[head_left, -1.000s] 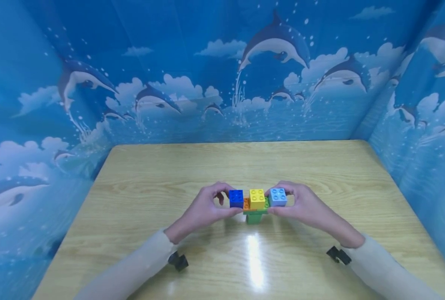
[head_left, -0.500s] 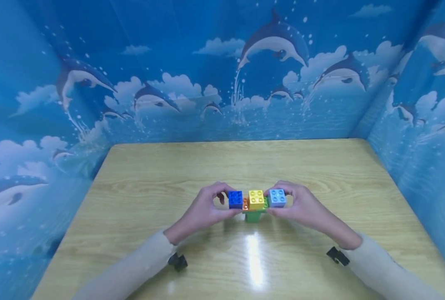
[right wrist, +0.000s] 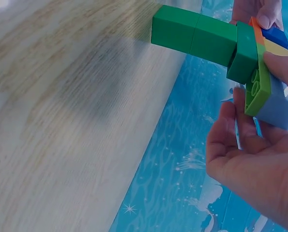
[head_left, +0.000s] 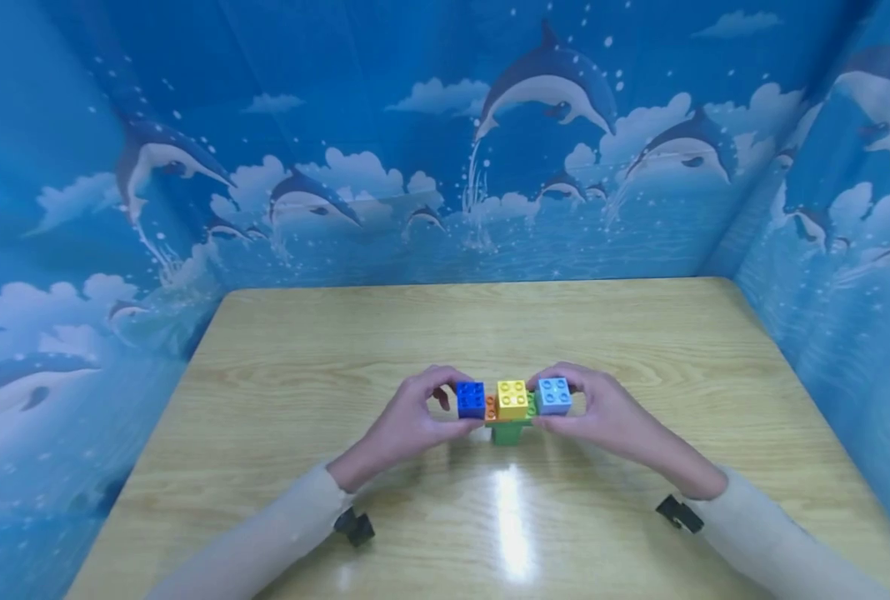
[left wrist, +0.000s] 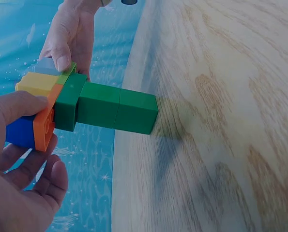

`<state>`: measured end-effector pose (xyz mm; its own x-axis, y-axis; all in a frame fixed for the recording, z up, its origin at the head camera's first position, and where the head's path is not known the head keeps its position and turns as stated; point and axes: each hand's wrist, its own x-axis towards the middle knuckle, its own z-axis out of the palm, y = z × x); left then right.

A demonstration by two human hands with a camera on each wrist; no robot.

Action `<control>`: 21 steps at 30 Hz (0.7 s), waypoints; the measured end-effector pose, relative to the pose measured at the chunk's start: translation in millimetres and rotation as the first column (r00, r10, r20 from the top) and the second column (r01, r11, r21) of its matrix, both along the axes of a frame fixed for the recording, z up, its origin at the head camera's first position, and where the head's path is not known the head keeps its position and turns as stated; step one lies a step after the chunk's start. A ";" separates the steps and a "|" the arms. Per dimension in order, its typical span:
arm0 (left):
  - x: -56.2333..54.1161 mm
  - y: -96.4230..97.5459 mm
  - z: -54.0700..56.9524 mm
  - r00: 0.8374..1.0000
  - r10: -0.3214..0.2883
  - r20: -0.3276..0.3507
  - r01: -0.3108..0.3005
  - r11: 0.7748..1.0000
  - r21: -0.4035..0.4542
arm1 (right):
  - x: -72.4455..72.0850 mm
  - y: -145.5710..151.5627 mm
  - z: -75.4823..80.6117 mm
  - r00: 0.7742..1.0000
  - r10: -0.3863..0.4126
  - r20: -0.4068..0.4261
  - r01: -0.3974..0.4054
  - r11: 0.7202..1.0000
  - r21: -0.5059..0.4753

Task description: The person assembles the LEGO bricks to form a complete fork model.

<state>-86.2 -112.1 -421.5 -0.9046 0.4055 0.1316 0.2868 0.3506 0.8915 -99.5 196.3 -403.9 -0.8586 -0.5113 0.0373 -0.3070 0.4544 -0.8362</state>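
Note:
A toy-brick structure stands upright on the table in the head view. In the left wrist view its column is made of green bricks (left wrist: 117,107). Above the column lie a thin orange brick (left wrist: 44,128) and a thin lime brick (right wrist: 262,92), side by side. On top sit a dark blue brick (head_left: 471,400), a yellow brick (head_left: 512,400) and a light blue brick (head_left: 553,396) in a row with small gaps. My left hand (head_left: 418,408) pinches the blue end between thumb and fingers. At the other end, my right hand (head_left: 602,408) grips the light blue brick the same way.
The structure rests on a wood-grain table (head_left: 325,333). A blue curtain (head_left: 385,150) printed with dolphins surrounds its back and sides. Black clips (head_left: 355,527) are fastened at both pale sleeves (head_left: 280,533). A bright light reflection shows on the tabletop in front.

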 end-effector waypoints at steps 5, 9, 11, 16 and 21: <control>1.8 -7.8 -1.9 1.000 -0.011 -0.022 0.012 1.000 0.026 | -0.2 4.6 -1.9 0.986 0.004 -0.168 -0.001 1.000 0.019; 7.1 -15.7 -4.2 0.999 -0.015 -0.044 0.018 0.998 0.068 | 2.4 14.8 -6.0 0.955 0.004 -0.298 -0.009 1.000 -0.013; 9.5 -18.2 -5.0 0.998 -0.018 -0.053 0.022 0.997 0.077 | 3.8 19.2 -9.1 0.943 0.013 -0.333 -0.025 0.999 -0.033; 16.8 -17.0 -7.5 0.992 0.007 -0.129 -0.006 1.000 0.006 | 6.5 24.4 -16.9 0.952 0.025 -0.306 -0.058 0.993 -0.101; 21.0 -11.3 -12.9 0.968 0.005 -0.250 -0.011 1.000 -0.021 | 8.1 21.7 -22.6 0.956 0.027 -0.293 -0.078 0.984 -0.163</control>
<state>-65.1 -123.4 -434.4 -0.8472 0.4038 0.3452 0.4970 0.3727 0.7836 -91.3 218.0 -426.6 -0.7702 -0.5194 0.3701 -0.5660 0.2892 -0.7720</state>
